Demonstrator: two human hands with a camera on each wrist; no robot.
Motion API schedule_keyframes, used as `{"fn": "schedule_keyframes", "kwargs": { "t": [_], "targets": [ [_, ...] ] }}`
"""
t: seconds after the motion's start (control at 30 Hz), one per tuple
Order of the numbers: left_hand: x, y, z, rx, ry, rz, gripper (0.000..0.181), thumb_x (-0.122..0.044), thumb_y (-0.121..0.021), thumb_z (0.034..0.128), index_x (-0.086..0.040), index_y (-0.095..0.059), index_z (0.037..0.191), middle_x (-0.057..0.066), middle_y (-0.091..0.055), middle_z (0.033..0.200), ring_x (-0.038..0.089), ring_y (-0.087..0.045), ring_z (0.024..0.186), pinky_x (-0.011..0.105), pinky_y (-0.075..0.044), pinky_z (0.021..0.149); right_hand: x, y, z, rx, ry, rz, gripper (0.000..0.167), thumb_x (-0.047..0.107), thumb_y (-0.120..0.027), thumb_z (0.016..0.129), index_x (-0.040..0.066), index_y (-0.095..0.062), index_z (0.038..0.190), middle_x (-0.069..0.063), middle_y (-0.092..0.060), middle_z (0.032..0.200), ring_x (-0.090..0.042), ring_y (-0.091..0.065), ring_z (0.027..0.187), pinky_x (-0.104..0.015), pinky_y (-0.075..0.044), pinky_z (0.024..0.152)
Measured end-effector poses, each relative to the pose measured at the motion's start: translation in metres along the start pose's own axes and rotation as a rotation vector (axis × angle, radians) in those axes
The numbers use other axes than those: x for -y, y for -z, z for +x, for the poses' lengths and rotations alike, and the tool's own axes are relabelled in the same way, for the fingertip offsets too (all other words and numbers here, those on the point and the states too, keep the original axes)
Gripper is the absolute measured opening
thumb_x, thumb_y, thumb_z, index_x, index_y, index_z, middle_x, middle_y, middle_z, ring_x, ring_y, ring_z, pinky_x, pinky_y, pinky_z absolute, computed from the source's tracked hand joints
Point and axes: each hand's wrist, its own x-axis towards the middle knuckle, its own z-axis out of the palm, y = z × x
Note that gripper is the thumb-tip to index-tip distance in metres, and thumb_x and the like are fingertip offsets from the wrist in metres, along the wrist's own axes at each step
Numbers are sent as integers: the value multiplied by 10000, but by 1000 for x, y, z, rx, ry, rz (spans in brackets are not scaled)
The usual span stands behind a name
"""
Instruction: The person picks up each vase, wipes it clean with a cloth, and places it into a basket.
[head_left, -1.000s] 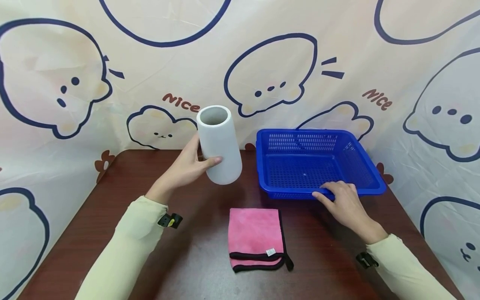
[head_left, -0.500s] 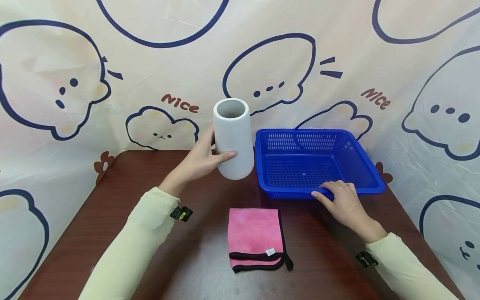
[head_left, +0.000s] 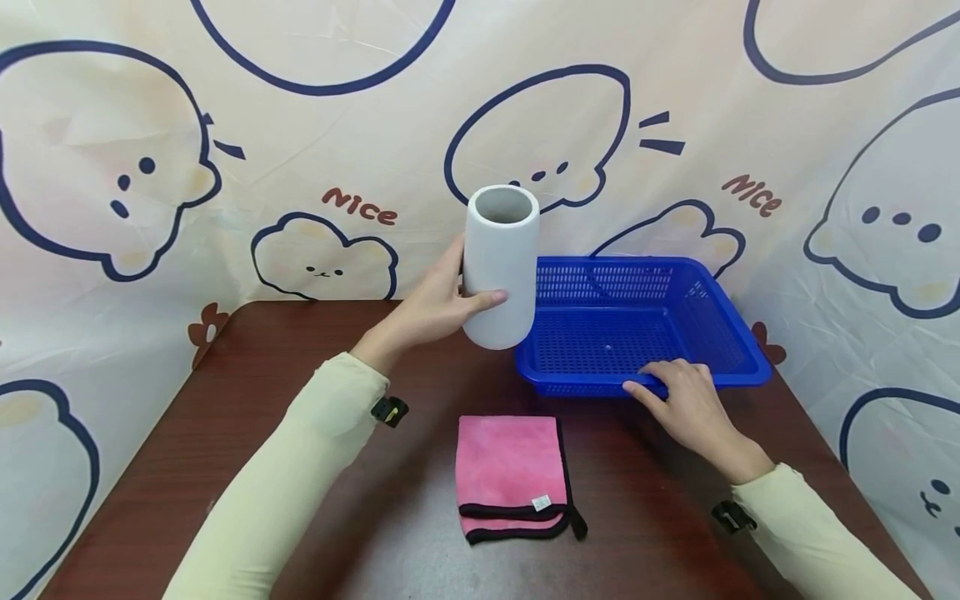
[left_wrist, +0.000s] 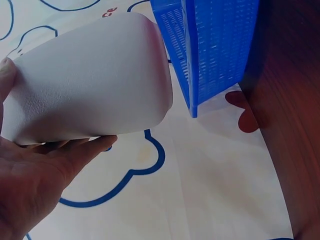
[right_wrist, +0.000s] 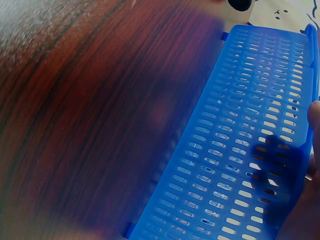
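Note:
My left hand (head_left: 427, 310) grips a white, smooth vase (head_left: 501, 271) by its lower left side, thumb across the front. The vase is held up off the table, mouth upward, and overlaps the left end of the blue plastic basket (head_left: 573, 380) in the head view. In the left wrist view the vase (left_wrist: 95, 75) lies between thumb and fingers, its base apart from the basket (left_wrist: 192, 60). With thumb outside and fingers over the inside, my right hand (head_left: 693, 412) holds the basket's front rim. The slotted basket wall (right_wrist: 220, 145) fills much of the right wrist view.
A folded pink cloth (head_left: 512, 462) with black edging lies on the dark wooden table (head_left: 375, 533), in front of the basket. Behind and at both sides hangs a cream curtain (head_left: 360, 133) with cartoon prints. The basket stands at the table's back right.
My left hand has carried the vase to the right and slightly up, from left of the basket to its left end. The right hand, basket and cloth stay put.

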Motion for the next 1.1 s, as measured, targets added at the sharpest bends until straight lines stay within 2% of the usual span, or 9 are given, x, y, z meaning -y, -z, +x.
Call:
{"fn": "schedule_keyframes", "kwargs": {
  "t": [0.23, 0.6, 0.93, 1.1],
  "targets": [
    [-5, -12, 12, 22, -6, 40, 828, -260, -765, 911, -174, -255, 1558, 80, -513, 1468, 265, -559, 1312, 540, -488, 1069, 0, 0, 0, 3, -2, 6, 438, 381, -641, 990, -18, -700, 1162, -225, -729, 1128, -399, -622, 1060, -585, -394, 914],
    [-13, -29, 22, 80, 12, 97, 904, -351, -764, 904, -228, -188, 1590, 51, -514, 1474, 245, -595, 1268, 499, -522, 1033, 1, 0, 0, 5, -1, 0, 441, 390, -634, 994, -11, -700, 1167, -221, -729, 1131, -402, -620, 1071, -593, -390, 924],
    [-16, -46, 34, 103, 31, 127, 848, -369, -754, 910, -158, -251, 1559, 73, -542, 1441, 252, -626, 1229, 475, -543, 1008, 0, 0, -1, 7, 7, -10, 431, 382, -632, 995, -4, -700, 1175, -216, -729, 1133, -398, -620, 1072, -594, -386, 935],
    [-15, -56, 41, 112, 35, 144, 856, -384, -743, 917, -169, -233, 1570, 72, -540, 1443, 259, -631, 1227, 487, -553, 995, 0, 0, -1, 3, 9, -9, 427, 382, -635, 993, -2, -703, 1167, -214, -732, 1123, -394, -624, 1059, -585, -387, 922]
  ]
}}
